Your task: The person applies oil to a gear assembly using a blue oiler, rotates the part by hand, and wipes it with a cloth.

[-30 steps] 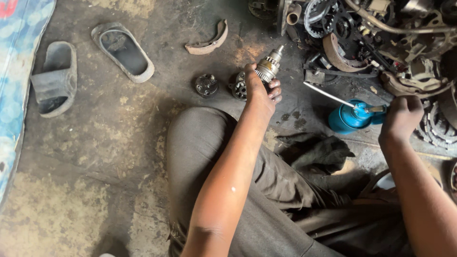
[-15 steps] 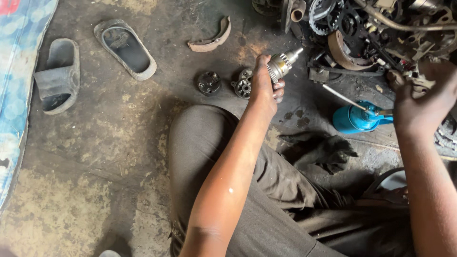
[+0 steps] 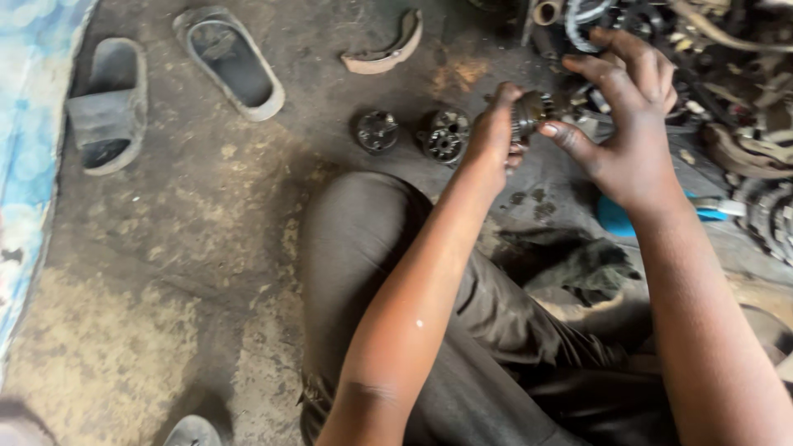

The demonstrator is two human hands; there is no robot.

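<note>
My left hand [image 3: 494, 136] grips a small greasy metal gear part [image 3: 531, 111], held above the dirty floor in front of my knee. My right hand [image 3: 621, 116] has come up against the same part, its thumb touching the part's right end and its fingers spread above it. Much of the part is hidden between the two hands. Two round dark metal parts [image 3: 377, 130] [image 3: 446, 136] lie on the floor just left of my left hand.
A curved brake shoe [image 3: 386, 51] lies on the floor at the top. Two grey sandals [image 3: 106, 107] [image 3: 231, 59] rest at upper left beside a blue cloth [image 3: 33, 124]. A heap of engine parts [image 3: 735, 74] fills the upper right. A blue oil can [image 3: 615, 216] sits behind my right wrist.
My right hand has left the blue oil can, risen and moved left to meet the metal part in my left hand. The left hand kept its hold.
</note>
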